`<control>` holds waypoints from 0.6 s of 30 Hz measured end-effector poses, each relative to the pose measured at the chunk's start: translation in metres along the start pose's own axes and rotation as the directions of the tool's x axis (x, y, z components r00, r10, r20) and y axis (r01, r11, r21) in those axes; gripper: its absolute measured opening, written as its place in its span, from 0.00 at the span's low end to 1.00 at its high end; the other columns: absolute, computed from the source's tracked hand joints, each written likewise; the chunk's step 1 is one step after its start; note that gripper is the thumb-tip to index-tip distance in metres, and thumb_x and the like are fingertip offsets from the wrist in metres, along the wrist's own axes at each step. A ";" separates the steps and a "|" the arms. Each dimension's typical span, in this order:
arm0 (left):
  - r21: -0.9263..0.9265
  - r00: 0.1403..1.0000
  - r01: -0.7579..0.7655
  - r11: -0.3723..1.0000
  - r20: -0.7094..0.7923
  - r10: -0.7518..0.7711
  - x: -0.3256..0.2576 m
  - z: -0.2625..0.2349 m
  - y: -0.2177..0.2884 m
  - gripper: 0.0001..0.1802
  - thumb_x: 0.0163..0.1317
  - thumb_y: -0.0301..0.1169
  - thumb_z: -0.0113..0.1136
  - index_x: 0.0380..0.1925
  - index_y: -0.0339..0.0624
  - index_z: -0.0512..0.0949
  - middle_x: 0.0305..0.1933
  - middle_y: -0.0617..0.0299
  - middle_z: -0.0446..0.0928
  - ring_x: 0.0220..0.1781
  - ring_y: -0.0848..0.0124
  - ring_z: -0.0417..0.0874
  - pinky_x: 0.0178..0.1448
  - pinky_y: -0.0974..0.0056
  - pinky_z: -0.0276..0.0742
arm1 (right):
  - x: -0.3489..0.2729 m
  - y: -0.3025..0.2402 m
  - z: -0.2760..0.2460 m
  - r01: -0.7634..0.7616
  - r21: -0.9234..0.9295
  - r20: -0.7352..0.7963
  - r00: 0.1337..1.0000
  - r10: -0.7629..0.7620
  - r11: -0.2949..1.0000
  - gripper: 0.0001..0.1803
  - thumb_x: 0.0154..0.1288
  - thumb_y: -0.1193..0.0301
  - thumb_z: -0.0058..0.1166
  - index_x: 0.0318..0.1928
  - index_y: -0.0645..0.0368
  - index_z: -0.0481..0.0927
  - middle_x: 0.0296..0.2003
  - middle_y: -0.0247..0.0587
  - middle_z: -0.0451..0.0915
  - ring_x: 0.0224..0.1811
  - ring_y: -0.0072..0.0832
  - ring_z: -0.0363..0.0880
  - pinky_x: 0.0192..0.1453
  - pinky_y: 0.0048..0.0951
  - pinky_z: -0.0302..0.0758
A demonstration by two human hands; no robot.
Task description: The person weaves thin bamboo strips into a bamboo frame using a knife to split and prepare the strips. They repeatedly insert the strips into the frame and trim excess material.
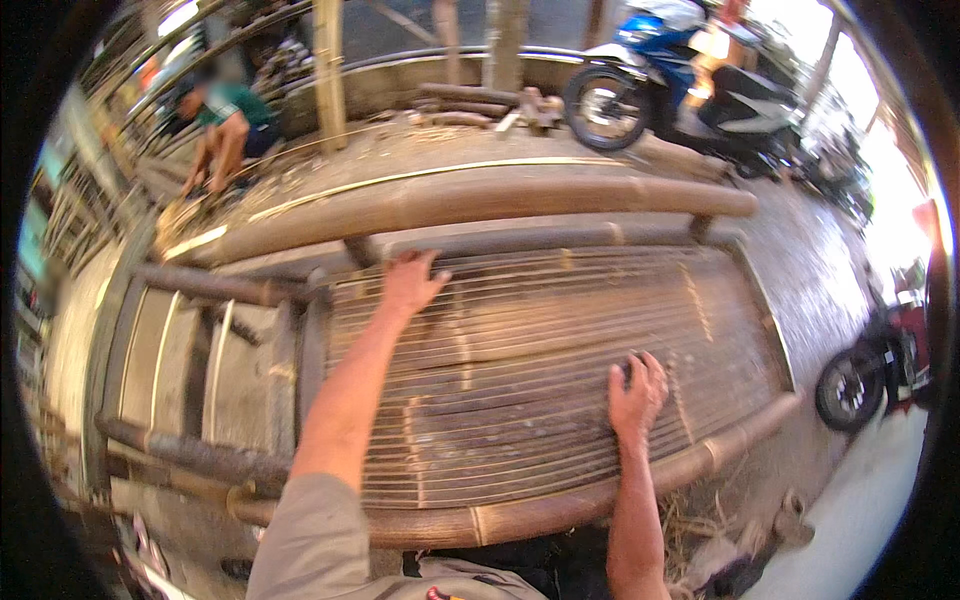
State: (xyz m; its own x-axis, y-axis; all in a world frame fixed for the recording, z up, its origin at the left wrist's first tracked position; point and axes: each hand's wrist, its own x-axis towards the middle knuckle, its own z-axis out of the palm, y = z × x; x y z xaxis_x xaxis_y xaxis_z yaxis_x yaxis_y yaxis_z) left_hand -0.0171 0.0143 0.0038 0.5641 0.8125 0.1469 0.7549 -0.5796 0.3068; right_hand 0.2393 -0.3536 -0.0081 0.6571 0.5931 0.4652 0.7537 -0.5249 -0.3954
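Bench (560,345), bamboo, stands on the floor (822,285) directly in front of the person, its length running from left to right. Narrow lines run lengthwise along the seat; paler, uneven bands cross them. A thick front pole (560,510) edges the near side. Along the far side, a top rail (480,203) stands above the back pole (540,238). Left hand (408,285) rests at the seat's far edge, beside the back pole, thumb apart from the fingers. Right hand (638,400) is over the right half of the seat, fingers bent; something dark shows between thumb and fingers, and I cannot tell whether they are clamped on it. At the left end, an open frame (110,350) of poles adjoins the seat. Noted nearby: a co-worker (235,110) in green, low down at the far left; short logs (470,97) near the wall; a blue scooter (680,85) at the far right; and a second motorbike (855,390) nearer, by the bench's right end.
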 end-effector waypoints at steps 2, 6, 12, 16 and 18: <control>-0.040 0.996 0.073 0.997 -0.044 -0.075 0.001 0.018 -0.006 0.32 0.65 0.57 0.62 0.63 0.52 0.78 0.66 0.50 0.76 0.73 0.53 0.70 0.79 0.41 0.55 | 0.001 0.001 0.002 -0.019 -0.018 0.022 1.000 0.020 1.000 0.22 0.67 0.61 0.64 0.56 0.59 0.83 0.65 0.52 0.75 0.71 0.49 0.67 0.75 0.52 0.61; -0.073 0.965 0.046 0.996 -0.255 -0.063 0.002 0.030 -0.001 0.24 0.60 0.52 0.66 0.46 0.45 0.83 0.52 0.54 0.78 0.62 0.55 0.74 0.69 0.39 0.60 | 0.000 0.000 0.003 -0.041 -0.067 0.053 0.998 0.044 0.997 0.24 0.68 0.60 0.62 0.59 0.59 0.81 0.68 0.51 0.72 0.73 0.50 0.65 0.75 0.53 0.61; -0.045 0.932 0.087 0.995 -0.348 -0.097 0.007 0.034 0.011 0.22 0.56 0.46 0.74 0.39 0.41 0.81 0.44 0.53 0.81 0.55 0.54 0.79 0.66 0.35 0.59 | 0.000 -0.004 0.001 -0.059 -0.069 0.074 0.995 0.064 0.996 0.23 0.69 0.60 0.62 0.59 0.58 0.81 0.68 0.50 0.72 0.74 0.48 0.64 0.76 0.53 0.60; -0.082 0.921 0.109 0.991 -0.367 -0.131 0.015 0.036 0.014 0.23 0.53 0.47 0.77 0.36 0.41 0.82 0.37 0.54 0.84 0.47 0.53 0.83 0.62 0.36 0.60 | 0.002 -0.006 0.002 -0.062 -0.115 0.074 0.995 0.071 0.991 0.24 0.68 0.60 0.62 0.60 0.57 0.81 0.68 0.50 0.72 0.74 0.48 0.64 0.76 0.53 0.60; -0.102 0.916 0.102 0.990 -0.379 -0.133 0.020 0.034 0.016 0.23 0.51 0.48 0.78 0.34 0.42 0.83 0.34 0.54 0.84 0.43 0.53 0.84 0.61 0.40 0.61 | 0.002 -0.007 0.002 -0.064 -0.110 0.070 0.995 0.072 0.992 0.23 0.68 0.60 0.62 0.59 0.57 0.81 0.68 0.49 0.72 0.73 0.48 0.64 0.76 0.52 0.60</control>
State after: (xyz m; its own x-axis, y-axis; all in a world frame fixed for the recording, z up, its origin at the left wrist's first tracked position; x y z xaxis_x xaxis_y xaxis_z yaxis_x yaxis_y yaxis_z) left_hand 0.0173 0.0193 -0.0202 0.2892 0.8448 0.4501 0.7705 -0.4845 0.4142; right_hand 0.2355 -0.3477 -0.0061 0.7084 0.5955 0.3788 0.7048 -0.6256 -0.3346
